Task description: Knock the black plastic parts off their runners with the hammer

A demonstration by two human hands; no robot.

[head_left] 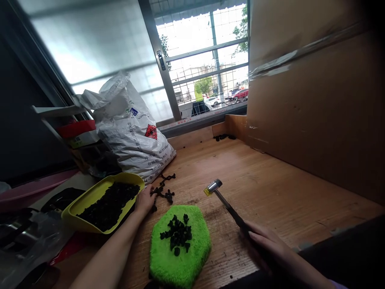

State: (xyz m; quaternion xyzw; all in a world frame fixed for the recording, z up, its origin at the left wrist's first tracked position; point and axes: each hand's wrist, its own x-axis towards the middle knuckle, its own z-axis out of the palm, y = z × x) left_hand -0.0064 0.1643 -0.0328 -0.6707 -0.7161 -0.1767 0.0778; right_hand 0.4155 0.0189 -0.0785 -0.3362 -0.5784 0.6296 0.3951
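My right hand point(264, 245) is closed around the dark handle of a small mallet point(228, 206), whose metal head has a yellow face and hangs above the wooden table. On the table's left side, my left hand point(146, 200) has its fingers closed at a black branched piece point(164, 194) with knobbed ends; part of the grip is hidden. Between my hands lies a fuzzy green hexagonal pad point(198, 249), bearing a pile of small black knobbed pieces point(179, 235). Just left of my left hand, a yellow scoop-shaped tray point(70, 210) holds many similar black pieces.
A large white woven sack point(135, 140) leans by the window behind the tray. Tall cardboard point(313, 100) walls off the right side. More black pieces point(224, 137) lie at the table's far edge. Plastic bags point(39, 249) and dark containers crowd the lower left.
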